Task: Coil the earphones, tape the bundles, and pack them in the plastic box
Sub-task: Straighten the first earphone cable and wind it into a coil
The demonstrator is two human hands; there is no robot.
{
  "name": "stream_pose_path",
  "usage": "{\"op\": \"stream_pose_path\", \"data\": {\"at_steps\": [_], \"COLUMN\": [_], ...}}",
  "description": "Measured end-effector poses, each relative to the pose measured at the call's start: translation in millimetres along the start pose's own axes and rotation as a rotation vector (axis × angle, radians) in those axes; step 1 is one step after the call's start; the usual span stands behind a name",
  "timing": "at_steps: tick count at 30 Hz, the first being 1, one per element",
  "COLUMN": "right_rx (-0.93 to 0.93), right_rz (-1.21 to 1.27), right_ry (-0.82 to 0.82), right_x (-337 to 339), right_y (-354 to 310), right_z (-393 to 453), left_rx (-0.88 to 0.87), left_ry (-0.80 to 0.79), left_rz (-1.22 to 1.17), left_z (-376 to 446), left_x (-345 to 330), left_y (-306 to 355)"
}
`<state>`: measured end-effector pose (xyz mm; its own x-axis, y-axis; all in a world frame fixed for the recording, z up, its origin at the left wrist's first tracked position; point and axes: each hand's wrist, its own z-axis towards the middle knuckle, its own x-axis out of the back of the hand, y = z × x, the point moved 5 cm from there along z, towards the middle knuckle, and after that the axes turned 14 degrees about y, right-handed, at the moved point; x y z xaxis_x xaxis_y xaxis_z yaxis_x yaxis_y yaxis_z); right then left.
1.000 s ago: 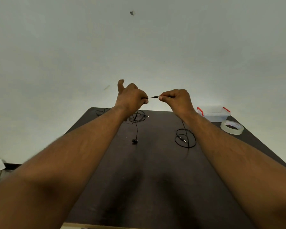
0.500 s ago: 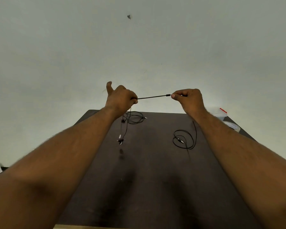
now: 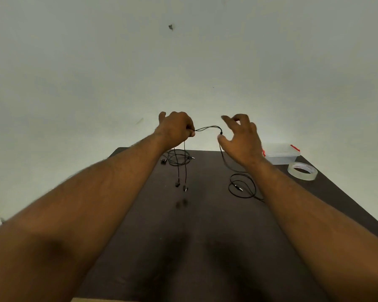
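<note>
The left hand (image 3: pixel 176 129) was curled tight, its fingers (image 3: pixel 189 128) pinching the black earphone cord (image 3: pixel 206 128) above the far end of the bench (image 3: pixel 205 247). The right hand (image 3: pixel 241 138) hung beside the cord with its fingers (image 3: pixel 229 120) spread and relaxed; whether the thumb touched the small splitter could not be told.

The held earphones ran roughly level from the left hand across to the right, then dropped to the bench, where the tail lay in a loose loop (image 3: pixel 241 186) with its plug inside. On the near side of the left hand two earbuds (image 3: pixel 181 186) dangled straight down, clear of the bench top. So the long axis was sideways between the hands, both ends pointing down.

A second pair of earphones (image 3: pixel 177 159) lay on the bench beyond the dangling buds. The plastic box (image 3: pixel 280 154) and the tape roll (image 3: pixel 302 171) sat at the bench's far right corner.

With only one hand gripping, the cord could probably slip or swing. The buds might catch on the second pair if lowered carelessly, and the loose loop could likely knot when drawn up into a coil.
</note>
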<state>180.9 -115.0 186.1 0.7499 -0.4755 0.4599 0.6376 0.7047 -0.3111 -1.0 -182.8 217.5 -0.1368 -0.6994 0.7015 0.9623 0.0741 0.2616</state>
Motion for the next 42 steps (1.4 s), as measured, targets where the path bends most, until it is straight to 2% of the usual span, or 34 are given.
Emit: {"op": "stream_pose_path", "data": {"at_steps": [2, 8, 10, 13, 15, 19, 22, 25, 27, 30, 33, 35, 38, 40, 42], "right_rx": [-0.084, -0.593, -0.705, -0.723, -0.625, -0.268, -0.039, 0.285, 0.462, 0.582, 0.731, 0.766, 0.621, 0.561, 0.542], "right_rz": [0.215, 0.773, 0.829, 0.795, 0.730, 0.479, 0.371, 0.179, 0.046, -0.012, -0.094, -0.139, -0.186, -0.238, -0.267], "right_ry": [-0.030, -0.180, -0.213, -0.241, -0.256, -0.344, -0.356, -0.332, -0.318, -0.278, -0.283, -0.277, -0.217, -0.241, -0.262], "right_x": [-10, -31, -36, -38, -33, -21, -16, -12, -9, -4, -6, -7, 3, 9, 13], "right_y": [-16, -27, -26, -24, -22, -25, -29, -32, -34, -36, -41, -37, -15, 3, 14], "right_z": [0, -2, -7, -9, -5, 6, 16, 22, 26, 35, 33, 36, 52, 58, 59], "left_rx": [-0.031, -0.036, -0.005, -0.004, -0.067, -0.170, -0.150, 0.129, 0.319, 0.472, 0.524, 0.543, 0.540, 0.445, 0.254], "left_ry": [-0.006, -0.029, -0.035, -0.034, -0.018, -0.020, -0.038, -0.122, -0.173, -0.215, -0.270, -0.326, -0.393, -0.379, -0.317], "left_rz": [-0.008, -0.015, -0.024, -0.038, 0.017, 0.092, -0.061, -0.578, -0.795, -0.909, -0.910, -0.877, -0.813, -0.749, -0.561], "left_z": [-1, -5, -6, -8, -9, -12, -17, -23, -27, -30, -28, -31, -44, -51, -51], "left_x": [-2, -3, -3, -3, -3, -5, -6, -7, -13, -19, -18, -18, -21, -23, -19], "left_y": [7, 13, 12, 14, 15, 11, 7, 2, -2, -3, -5, -9, -22, -33, -43]}}
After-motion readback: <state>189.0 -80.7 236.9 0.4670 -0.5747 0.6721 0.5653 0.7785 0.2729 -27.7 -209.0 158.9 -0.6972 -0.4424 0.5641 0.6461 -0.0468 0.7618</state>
